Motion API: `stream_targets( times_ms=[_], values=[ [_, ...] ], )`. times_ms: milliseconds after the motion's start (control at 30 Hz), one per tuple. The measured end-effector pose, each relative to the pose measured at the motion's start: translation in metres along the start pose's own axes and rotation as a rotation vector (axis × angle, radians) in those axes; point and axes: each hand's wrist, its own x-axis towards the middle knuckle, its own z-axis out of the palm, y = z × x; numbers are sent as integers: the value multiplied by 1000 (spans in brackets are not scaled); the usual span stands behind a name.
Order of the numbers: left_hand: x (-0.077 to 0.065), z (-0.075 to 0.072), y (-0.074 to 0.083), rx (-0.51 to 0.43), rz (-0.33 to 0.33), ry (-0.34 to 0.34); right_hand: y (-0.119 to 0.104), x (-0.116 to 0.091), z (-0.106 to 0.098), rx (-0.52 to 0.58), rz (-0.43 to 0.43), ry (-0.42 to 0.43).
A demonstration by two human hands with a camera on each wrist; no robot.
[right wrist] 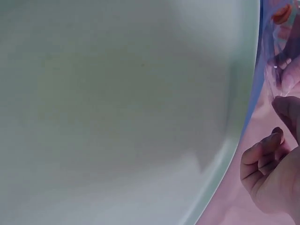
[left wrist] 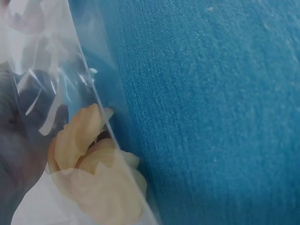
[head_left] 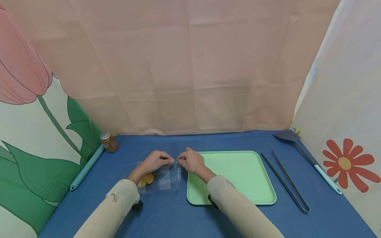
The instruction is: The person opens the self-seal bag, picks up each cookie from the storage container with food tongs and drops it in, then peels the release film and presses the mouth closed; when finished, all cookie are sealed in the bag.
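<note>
A clear plastic bag (head_left: 169, 181) lies on the blue cloth at the left of the tray, with a few golden, ridged cookies (head_left: 149, 178) in its left part. My left hand (head_left: 156, 161) pinches the bag's upper right edge between thumb and fingers. Just across from it, my right hand (head_left: 192, 162) pinches the same edge near the corner, over the tray's left side. Through the bag's film, the cookies (left wrist: 103, 187) show large in the left wrist view. The right hand (right wrist: 276, 173) appears at the right border of the right wrist view, thumb and index close to the film.
A light green tray (head_left: 238, 178) lies under my right forearm. Right of it are metal tongs (head_left: 287, 185) and a turner (head_left: 308, 158) with a pale handle. At the back left stand a lidded spice jar (head_left: 109, 142) and a teal roll (head_left: 87, 167) along the wall.
</note>
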Motion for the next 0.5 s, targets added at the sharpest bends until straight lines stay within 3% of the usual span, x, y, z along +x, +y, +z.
stream_targets(
  times_ms=[500],
  values=[
    [0, 0, 1, 18, 19, 16, 0, -1, -1, -32, -11, -23]
  ],
)
